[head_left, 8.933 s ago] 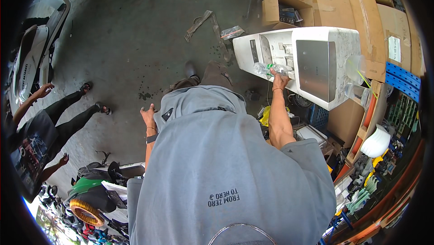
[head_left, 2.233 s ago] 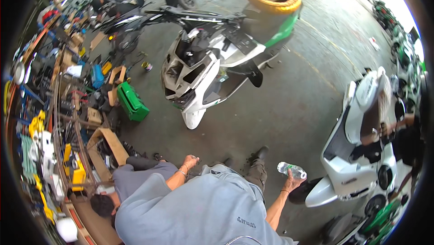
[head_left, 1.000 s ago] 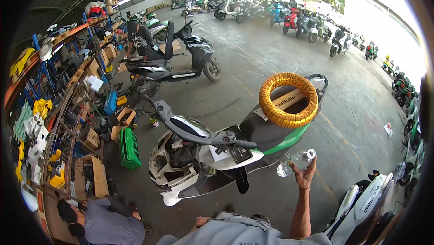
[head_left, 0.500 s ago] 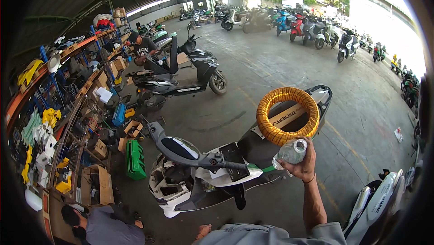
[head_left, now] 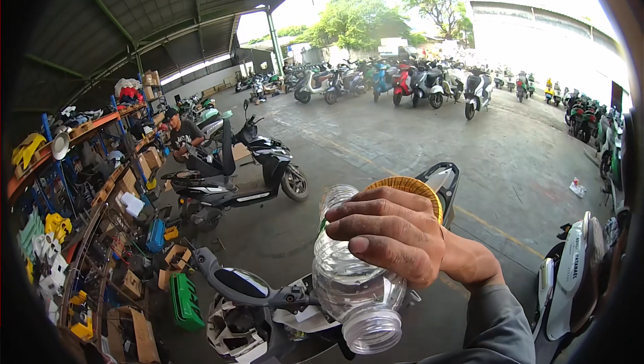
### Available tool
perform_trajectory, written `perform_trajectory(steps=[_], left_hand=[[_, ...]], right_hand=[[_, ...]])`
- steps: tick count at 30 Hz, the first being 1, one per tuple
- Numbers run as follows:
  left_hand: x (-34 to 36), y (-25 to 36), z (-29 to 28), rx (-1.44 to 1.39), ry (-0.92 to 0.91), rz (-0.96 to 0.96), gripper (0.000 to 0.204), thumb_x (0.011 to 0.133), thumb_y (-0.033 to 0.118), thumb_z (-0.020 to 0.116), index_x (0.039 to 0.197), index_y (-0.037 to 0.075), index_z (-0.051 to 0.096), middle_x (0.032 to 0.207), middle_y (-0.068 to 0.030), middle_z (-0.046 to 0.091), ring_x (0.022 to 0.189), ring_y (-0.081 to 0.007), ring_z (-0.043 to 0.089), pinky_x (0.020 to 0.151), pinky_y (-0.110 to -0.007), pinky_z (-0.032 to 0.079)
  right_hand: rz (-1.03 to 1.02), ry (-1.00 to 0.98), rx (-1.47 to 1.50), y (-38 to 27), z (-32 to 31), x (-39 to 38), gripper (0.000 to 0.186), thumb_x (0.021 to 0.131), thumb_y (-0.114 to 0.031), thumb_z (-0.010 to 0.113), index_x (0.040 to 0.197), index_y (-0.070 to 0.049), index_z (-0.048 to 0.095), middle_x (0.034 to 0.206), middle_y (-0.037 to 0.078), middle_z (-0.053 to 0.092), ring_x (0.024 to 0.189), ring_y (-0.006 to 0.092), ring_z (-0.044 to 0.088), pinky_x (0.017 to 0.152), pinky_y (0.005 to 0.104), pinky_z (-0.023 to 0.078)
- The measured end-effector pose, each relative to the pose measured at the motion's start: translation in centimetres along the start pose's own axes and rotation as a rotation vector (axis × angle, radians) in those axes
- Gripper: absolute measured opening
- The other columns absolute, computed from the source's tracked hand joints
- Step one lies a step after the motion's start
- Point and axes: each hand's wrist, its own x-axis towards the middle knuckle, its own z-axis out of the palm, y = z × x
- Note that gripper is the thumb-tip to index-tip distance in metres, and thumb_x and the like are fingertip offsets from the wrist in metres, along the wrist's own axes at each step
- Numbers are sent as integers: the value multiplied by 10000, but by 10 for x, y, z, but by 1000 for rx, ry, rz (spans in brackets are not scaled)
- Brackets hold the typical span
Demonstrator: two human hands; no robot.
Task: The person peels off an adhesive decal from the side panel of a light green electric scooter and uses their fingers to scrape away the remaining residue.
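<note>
Bottle (head_left: 359,280), mouth toward the near side, is held in the right hand (head_left: 397,235), best gripped lightly lest its thin wall buckle; the left hand, unseen, cannot be judged.

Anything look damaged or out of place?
Yes. The bottle in the right hand is uncapped; the scooter behind it gapes at the front, as if missing a cover; a pale scrap litters the floor at right.

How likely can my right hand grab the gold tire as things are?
Probably not with a free grip: your right hand holds a clear plastic bottle. The gold tire shows partly behind that hand, with nothing else visible between them, though the gap can't be judged.
</note>
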Motion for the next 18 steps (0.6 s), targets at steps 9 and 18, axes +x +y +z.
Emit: perform_trajectory(steps=[9, 18], left_hand=[[3, 51, 6, -90, 49, 71, 150, 857, 230, 704, 901, 91, 667, 771, -27, 663, 597, -125, 623, 521, -287, 510], [7, 59, 1, -143, 84, 61, 139, 858, 211, 697, 902, 82, 668, 774, -26, 660, 606, -122, 619, 530, -283, 507]], right_hand=[[-163, 191, 6, 3, 21, 52, 148, 793, -17, 663, 909, 35, 588, 854, 158, 675, 726, 271, 681, 592, 344, 553], [-252, 200, -19, 5, 26, 75, 115, 785, -22, 668, 844, -8, 571, 843, 136, 675, 742, 267, 684, 609, 356, 564]])
